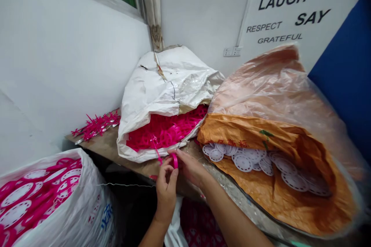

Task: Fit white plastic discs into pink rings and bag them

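Note:
A bright pink plastic ring (175,161) is between my two hands, in front of the white sack. My left hand (166,181) is closed on it from below, thumb against its lower edge. My right hand (189,165) reaches in from the right with its fingers closed at the ring's upper side; its fingertips are partly hidden. A thin pink plastic stem (158,154) sticks up beside my left fingers. Just beyond, the white woven sack (171,81) lies with its mouth towards me, full of pink plastic rings (165,133).
On the right, an orange-lined sack (261,208) holds white slotted discs (243,162). Pink sprue scraps (97,125) lie at the table's left end. A white bag (95,193) of pink-rimmed discs stands lower left. Another bag with pink pieces (199,225) sits below my hands.

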{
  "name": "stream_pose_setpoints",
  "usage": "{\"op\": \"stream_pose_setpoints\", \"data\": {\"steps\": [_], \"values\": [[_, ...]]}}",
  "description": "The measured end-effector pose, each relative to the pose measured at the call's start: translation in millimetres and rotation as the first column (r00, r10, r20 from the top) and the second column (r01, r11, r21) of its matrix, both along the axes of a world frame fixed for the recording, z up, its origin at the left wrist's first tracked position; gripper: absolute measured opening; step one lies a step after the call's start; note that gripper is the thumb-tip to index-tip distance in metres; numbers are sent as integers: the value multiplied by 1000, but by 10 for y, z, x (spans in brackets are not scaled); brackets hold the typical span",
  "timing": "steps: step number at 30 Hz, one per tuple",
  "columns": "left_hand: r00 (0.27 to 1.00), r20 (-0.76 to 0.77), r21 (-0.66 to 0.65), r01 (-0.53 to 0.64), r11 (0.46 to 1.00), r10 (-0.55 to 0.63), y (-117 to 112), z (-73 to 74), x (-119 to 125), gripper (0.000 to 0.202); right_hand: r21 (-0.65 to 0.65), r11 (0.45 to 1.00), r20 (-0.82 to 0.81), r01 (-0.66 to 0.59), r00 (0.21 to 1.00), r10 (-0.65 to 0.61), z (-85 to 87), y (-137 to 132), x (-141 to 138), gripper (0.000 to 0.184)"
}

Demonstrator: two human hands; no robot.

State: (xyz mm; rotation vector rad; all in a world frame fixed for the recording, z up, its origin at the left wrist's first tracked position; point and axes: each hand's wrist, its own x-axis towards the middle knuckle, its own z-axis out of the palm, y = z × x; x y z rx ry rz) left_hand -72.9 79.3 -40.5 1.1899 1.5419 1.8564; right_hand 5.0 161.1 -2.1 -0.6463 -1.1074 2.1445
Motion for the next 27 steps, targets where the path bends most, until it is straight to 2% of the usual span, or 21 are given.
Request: {"op": "stream_pose_setpoints", "data": {"steps": [2,3,4,6,7,9,11,14,16,18,19,20,22,24,27], "values": [[997,70,-20,35,999,-34,-10,16,-46,16,-26,1000,-3,-14,1000,14,-76,18,-36,38],[998,48,-20,35,999,-34,-12,19,-81,15,-31,999,3,-7,1000,7,-106,12,-42,37],[1000,-13,-14,25,1000,-25,-13,19,-116,14,-21,1000,13,13,1000,-13,-130,-1,-37,36],[973,-231,5,-11,1000,12,-6,11,-166,8,64,994,45,92,994,-95,-157,-40,9,36],[935,-354,11,-22,1000,25,5,4,-171,6,136,981,65,137,987,-147,-166,-60,52,37],[827,-561,13,-21,1000,25,46,-5,-125,15,297,934,99,198,966,-237,-190,-85,169,38],[710,-704,-10,6,1000,-12,101,0,-15,24,416,880,125,229,944,-305,-240,-79,303,41],[571,-816,-66,57,996,-86,131,42,162,23,515,796,157,318,878,-452,-356,-19,476,37],[519,-848,-71,92,993,-109,79,75,179,21,566,734,174,375,816,-551,-427,19,548,34],[542,-839,-23,54,998,-49,-12,91,61,21,612,684,186,397,768,-612,-469,33,583,35],[581,-814,3,-19,1000,13,-56,89,-43,19,627,671,195,397,754,-628,-478,31,588,35],[623,-777,15,-126,992,91,-92,80,-165,17,639,665,206,386,747,-632,-482,24,587,36],[669,-708,-39,-354,934,224,-120,51,-418,18,658,669,242,345,745,-622,-481,5,573,38],[681,-688,-154,-472,868,248,-84,24,-622,31,674,674,277,303,742,-611,-479,-10,557,40],[741,-646,-329,-488,808,184,36,38,-787,34,690,668,296,280,732,-613,-484,-20,549,42]]}}
